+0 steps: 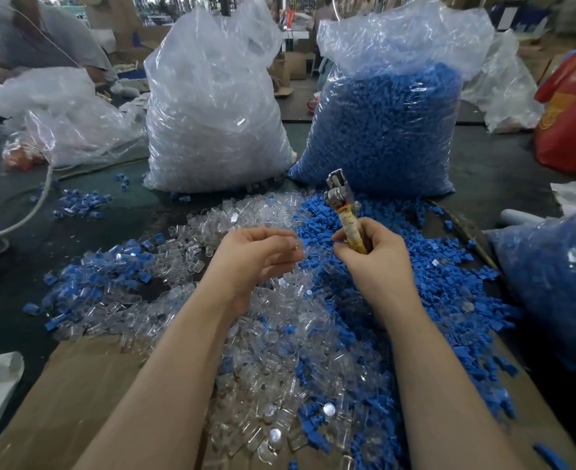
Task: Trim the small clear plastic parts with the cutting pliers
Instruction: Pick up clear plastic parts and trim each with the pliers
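A wide heap of small clear plastic parts (273, 351) lies on the table in front of me, mixed with small blue parts (425, 283) that pile up to the right. My left hand (259, 256) hovers over the heap with curled fingers that pinch one small clear part (297, 245) at the fingertips. My right hand (373, 256) grips the tape-wrapped handles of the cutting pliers (342, 205). The metal jaws point up and away, a short way right of the pinched part and not touching it.
Two tall plastic bags stand behind the heap: one of clear parts (212, 113), one of blue parts (388, 123). Another bag of blue parts (557, 276) sits at the right. Cardboard (86, 395) lies at the front, a grey hose (25, 212) at the left, a person (42, 39) far left.
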### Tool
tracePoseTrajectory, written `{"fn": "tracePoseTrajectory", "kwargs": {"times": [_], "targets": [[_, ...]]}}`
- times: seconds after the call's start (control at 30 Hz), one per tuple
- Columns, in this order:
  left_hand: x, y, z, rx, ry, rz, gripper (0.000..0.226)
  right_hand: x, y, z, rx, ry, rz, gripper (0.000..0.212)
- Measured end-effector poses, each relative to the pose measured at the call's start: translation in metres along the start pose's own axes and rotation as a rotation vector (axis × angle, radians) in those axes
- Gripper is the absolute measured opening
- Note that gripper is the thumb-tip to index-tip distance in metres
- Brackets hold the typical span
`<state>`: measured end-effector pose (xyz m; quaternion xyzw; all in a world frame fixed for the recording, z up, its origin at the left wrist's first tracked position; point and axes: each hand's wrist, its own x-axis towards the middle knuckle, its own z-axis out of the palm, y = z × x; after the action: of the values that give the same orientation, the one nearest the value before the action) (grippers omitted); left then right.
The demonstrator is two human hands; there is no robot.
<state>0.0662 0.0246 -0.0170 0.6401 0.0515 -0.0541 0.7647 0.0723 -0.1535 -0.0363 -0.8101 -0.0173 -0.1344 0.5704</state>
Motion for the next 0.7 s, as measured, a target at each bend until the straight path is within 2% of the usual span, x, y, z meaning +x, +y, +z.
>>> {"fn": "tracePoseTrajectory", "kwargs": {"times": [0.1,0.4,0.57,0.7], "targets": [[-0.001,0.0,0.004,0.049,0.04,0.057,0.023,0.0,-0.001,0.0,0.015,-0.007,-0.016,0.011],[-0.004,-0.002,0.013,0.046,0.067,0.177,0.014,-0.003,-0.009,0.001,0.079,-0.023,-0.127,0.004],[-0.005,-0.001,0.015,0.134,0.062,0.264,0.017,-0.004,-0.013,0.002,0.129,-0.026,-0.128,0.017],[-0.007,0.0,0.014,0.229,0.085,0.337,0.021,-0.005,-0.014,0.002,0.165,-0.033,-0.115,0.016]]}}
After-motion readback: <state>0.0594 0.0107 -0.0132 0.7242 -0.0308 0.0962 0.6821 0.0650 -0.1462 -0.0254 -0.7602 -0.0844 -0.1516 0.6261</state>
